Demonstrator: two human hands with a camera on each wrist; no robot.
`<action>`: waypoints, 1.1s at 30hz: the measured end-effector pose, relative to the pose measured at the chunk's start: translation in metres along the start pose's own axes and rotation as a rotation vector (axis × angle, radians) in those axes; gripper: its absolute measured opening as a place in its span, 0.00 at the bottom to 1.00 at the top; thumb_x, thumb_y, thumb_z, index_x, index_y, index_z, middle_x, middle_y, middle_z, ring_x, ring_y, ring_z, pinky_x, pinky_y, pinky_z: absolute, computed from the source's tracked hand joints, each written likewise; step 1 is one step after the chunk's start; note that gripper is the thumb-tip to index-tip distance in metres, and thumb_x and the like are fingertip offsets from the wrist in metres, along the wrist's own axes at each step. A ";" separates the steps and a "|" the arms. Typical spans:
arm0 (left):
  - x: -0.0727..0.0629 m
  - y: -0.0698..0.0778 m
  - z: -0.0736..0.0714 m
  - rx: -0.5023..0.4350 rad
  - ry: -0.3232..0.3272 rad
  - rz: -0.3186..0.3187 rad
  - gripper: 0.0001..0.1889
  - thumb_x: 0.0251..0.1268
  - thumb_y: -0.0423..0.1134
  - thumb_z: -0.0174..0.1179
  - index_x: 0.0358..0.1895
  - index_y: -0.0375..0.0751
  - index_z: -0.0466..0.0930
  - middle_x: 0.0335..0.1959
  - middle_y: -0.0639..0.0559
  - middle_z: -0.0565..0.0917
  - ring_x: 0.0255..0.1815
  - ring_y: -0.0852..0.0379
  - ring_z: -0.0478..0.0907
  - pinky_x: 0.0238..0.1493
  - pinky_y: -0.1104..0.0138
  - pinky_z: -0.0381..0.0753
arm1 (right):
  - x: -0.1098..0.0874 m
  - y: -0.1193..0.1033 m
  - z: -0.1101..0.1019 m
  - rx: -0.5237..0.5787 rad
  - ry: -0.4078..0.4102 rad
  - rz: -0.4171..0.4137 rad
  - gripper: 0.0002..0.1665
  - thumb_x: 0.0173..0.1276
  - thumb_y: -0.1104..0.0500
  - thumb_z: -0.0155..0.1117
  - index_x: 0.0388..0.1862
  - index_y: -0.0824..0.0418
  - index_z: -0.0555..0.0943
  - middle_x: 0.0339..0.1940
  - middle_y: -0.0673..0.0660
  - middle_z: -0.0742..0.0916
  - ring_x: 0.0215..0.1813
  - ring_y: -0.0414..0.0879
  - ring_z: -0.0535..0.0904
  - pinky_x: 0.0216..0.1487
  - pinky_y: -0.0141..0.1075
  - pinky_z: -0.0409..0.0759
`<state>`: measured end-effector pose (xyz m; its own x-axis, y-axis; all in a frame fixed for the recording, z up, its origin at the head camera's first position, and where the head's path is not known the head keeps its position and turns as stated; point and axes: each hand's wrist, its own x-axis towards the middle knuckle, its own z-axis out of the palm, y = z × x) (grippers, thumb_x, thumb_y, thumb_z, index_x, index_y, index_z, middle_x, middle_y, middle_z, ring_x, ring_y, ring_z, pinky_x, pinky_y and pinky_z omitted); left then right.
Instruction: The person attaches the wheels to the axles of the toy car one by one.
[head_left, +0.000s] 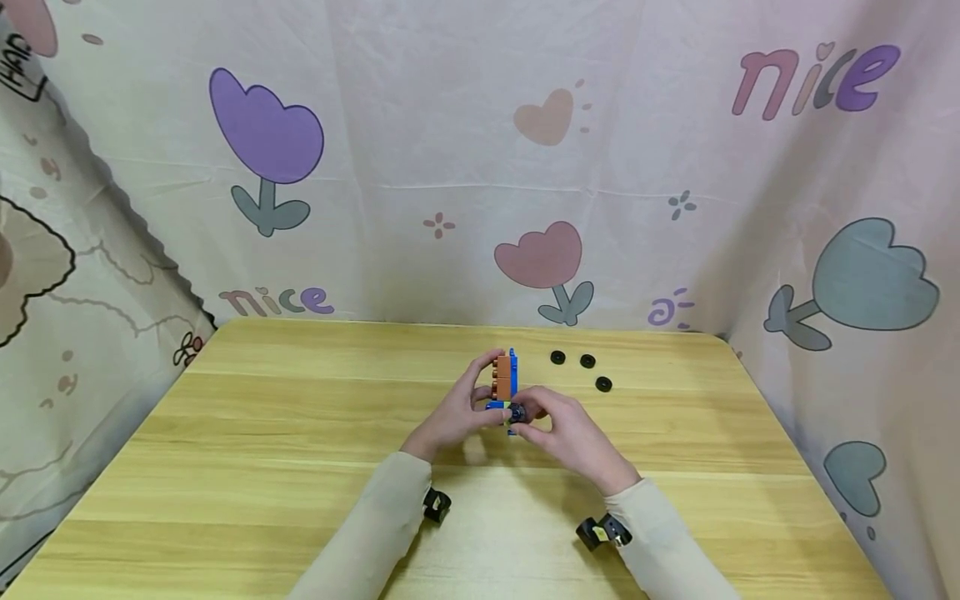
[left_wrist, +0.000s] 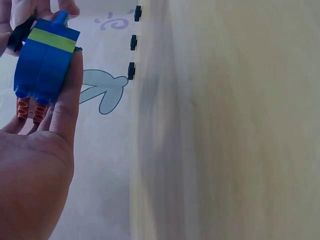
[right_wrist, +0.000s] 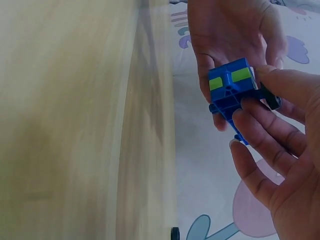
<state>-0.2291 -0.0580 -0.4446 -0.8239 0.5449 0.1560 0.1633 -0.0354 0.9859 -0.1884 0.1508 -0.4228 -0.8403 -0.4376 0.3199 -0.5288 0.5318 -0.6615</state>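
Note:
A small toy vehicle of building blocks is held up between both hands over the table. It has orange bricks (head_left: 503, 379), a long blue base (right_wrist: 230, 104) and a blue front block with a lime-green band (left_wrist: 52, 40). My left hand (head_left: 452, 415) grips it from the left, thumb and fingers on either side. On its right side, my right hand (head_left: 567, 431) pinches a black wheel (head_left: 517, 412) between thumb and fingers, right against the block. In the right wrist view, this wheel (right_wrist: 271, 98) is partly hidden by the fingers.
Three loose black wheels lie on the wooden table beyond the right hand: one on the left (head_left: 558, 357), a middle one (head_left: 587, 361) and a nearer one (head_left: 603, 384). A printed curtain (head_left: 420, 167) hangs behind the table (head_left: 247, 450).

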 end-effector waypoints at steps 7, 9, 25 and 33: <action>-0.001 -0.001 0.000 -0.040 0.025 0.020 0.45 0.64 0.29 0.65 0.78 0.54 0.48 0.77 0.54 0.46 0.61 0.42 0.74 0.49 0.55 0.81 | 0.000 -0.001 -0.001 0.060 0.013 0.055 0.10 0.74 0.57 0.60 0.51 0.55 0.79 0.36 0.42 0.83 0.40 0.39 0.79 0.40 0.38 0.79; -0.001 0.000 0.000 -0.052 0.027 0.028 0.45 0.63 0.28 0.64 0.78 0.52 0.47 0.78 0.53 0.46 0.60 0.40 0.74 0.49 0.54 0.81 | 0.000 0.000 -0.001 0.099 0.007 0.086 0.09 0.75 0.57 0.60 0.50 0.56 0.78 0.35 0.44 0.83 0.39 0.41 0.79 0.40 0.38 0.78; 0.000 0.006 0.006 -0.088 0.035 0.048 0.46 0.60 0.26 0.66 0.78 0.53 0.50 0.78 0.48 0.46 0.62 0.40 0.73 0.48 0.56 0.82 | 0.000 0.006 -0.005 0.439 -0.078 0.208 0.11 0.75 0.59 0.58 0.47 0.66 0.80 0.37 0.56 0.86 0.41 0.61 0.83 0.49 0.52 0.80; 0.002 0.008 0.006 -0.112 0.036 0.067 0.45 0.60 0.23 0.64 0.77 0.55 0.53 0.77 0.52 0.48 0.62 0.41 0.72 0.47 0.54 0.82 | 0.002 0.007 -0.001 0.489 -0.044 0.193 0.11 0.75 0.62 0.58 0.48 0.70 0.79 0.40 0.60 0.84 0.42 0.61 0.83 0.49 0.50 0.81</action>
<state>-0.2266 -0.0522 -0.4371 -0.8322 0.5080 0.2221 0.1586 -0.1656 0.9733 -0.1937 0.1542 -0.4262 -0.9058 -0.4003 0.1391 -0.2382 0.2095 -0.9483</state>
